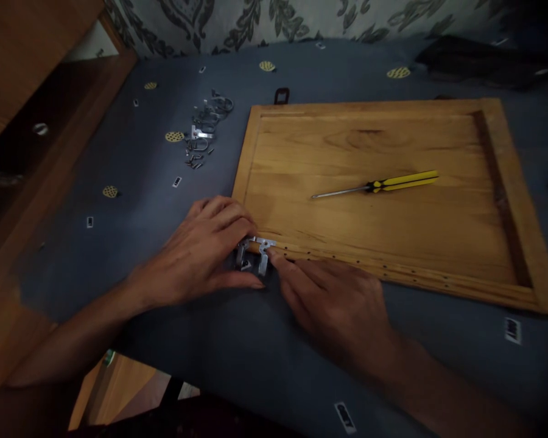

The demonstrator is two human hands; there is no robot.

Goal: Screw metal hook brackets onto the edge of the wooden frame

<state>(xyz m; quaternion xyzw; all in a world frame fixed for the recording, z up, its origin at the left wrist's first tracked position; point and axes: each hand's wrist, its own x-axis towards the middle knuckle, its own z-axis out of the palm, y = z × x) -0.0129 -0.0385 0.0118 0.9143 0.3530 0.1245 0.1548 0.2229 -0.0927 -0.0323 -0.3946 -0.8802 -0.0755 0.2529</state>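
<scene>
- Blue-grey cloth (132, 182) dotted with small yellow discs and dark tags covers the work surface. A leaf-patterned fabric (256, 18) hangs at the far edge, and brown wooden furniture (22, 55) stands at the far left.
- A wooden panel (393, 243) with a raised frame lies flat on the cloth, filling the middle and right. A row of small holes (369, 266) runs along its near rail.
- A metal hinge (256, 254) sits at the panel's near left corner, partly over the rail and partly over the cloth. Its two arms point toward the near side, across the rail's length.
- The left hand (205, 252) comes in from the left and arches over the hinge. Its fingers curl onto the top and its thumb lies along the near side, pinching the hinge.
- The right hand (338, 304) comes in from the near right with its forefinger stretched out, the tip touching the hinge's right arm. The other fingers are loosely bent. The thumb is hidden, so I cannot tell whether this hand grips.
- The hinge lies between the two hands, and the left hand covers more of it.
- A yellow-and-black screwdriver (379, 184) lies on the panel's middle, well apart from both hands on the far side. Its tip points left and its handle right, and the right hand is the nearer one.
- A heap of spare metal fittings and screws (205, 125) lies on the cloth at the far left, beyond the left hand.
</scene>
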